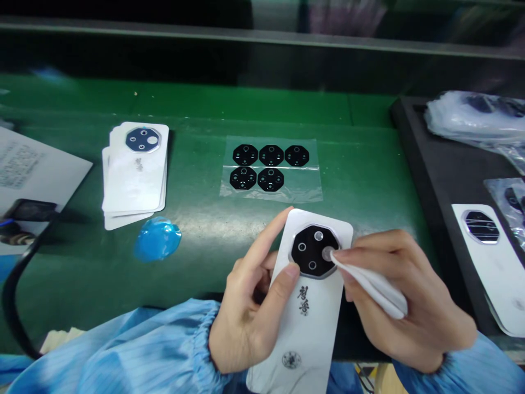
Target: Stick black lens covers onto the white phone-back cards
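My left hand grips a white phone back cover by its edges, thumb on the face below the camera module. The cover's black octagonal camera lens plate faces up. My right hand pinches a white wipe cloth, its folded tip pressed on the rightmost lens opening. A stack of white phone back covers lies at the left of the green workbench, and a sheet of black octagonal lens plates sits under clear film beyond my hands.
A blue rubber blower bulb lies near the stack. Printed paper and a black cable are at the left. At the right, a black tray holds a white cover and plastic bags.
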The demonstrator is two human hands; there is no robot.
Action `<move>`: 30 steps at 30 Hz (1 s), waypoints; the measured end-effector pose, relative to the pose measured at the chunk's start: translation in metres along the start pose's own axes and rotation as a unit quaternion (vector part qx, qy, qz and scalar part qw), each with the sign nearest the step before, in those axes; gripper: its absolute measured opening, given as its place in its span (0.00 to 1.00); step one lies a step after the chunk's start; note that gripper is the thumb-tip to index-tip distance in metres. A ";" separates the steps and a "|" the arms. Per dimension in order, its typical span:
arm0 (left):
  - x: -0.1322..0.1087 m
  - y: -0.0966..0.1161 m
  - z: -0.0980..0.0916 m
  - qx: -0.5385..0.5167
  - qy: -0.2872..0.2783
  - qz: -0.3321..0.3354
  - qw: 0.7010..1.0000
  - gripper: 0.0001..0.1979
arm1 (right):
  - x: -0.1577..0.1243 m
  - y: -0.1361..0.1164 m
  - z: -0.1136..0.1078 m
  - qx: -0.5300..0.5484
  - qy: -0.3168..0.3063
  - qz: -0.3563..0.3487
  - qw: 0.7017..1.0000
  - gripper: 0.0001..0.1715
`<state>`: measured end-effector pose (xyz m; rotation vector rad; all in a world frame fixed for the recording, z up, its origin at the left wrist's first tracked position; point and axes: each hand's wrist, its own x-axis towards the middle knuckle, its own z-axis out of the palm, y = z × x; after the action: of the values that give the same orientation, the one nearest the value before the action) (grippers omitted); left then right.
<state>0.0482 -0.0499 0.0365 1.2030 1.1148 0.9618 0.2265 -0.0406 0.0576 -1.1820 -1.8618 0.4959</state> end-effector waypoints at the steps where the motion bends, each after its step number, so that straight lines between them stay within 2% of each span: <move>1: 0.000 0.000 0.001 0.003 -0.005 0.004 1.000 0.27 | -0.001 0.000 0.001 -0.027 -0.010 -0.019 0.999 0.13; 5: -0.002 0.001 0.004 0.015 -0.020 0.028 0.999 0.27 | -0.011 0.003 0.006 -0.123 -0.031 -0.081 0.989 0.13; 9: -0.005 0.001 0.006 0.060 0.007 0.043 0.997 0.26 | -0.021 0.008 0.011 -0.162 -0.042 -0.105 0.980 0.16; 12: -0.007 0.000 0.007 0.097 0.015 0.039 0.994 0.27 | -0.024 0.011 0.012 -0.174 -0.058 -0.107 0.977 0.19; 17: -0.012 -0.002 0.006 0.166 0.045 0.010 0.985 0.29 | -0.023 0.010 0.010 -0.190 -0.084 -0.150 0.967 0.19; 22: -0.014 -0.003 0.007 0.183 0.057 0.053 0.980 0.30 | -0.025 0.009 0.013 -0.180 -0.067 -0.137 0.972 0.20; 30: -0.017 -0.002 0.008 0.177 0.070 0.043 0.981 0.29 | -0.022 0.008 0.014 -0.170 -0.050 -0.151 0.973 0.17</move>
<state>0.0522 -0.0683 0.0365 1.4965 1.3974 0.9505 0.2230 -0.0542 0.0341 -1.0746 -2.2284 0.0667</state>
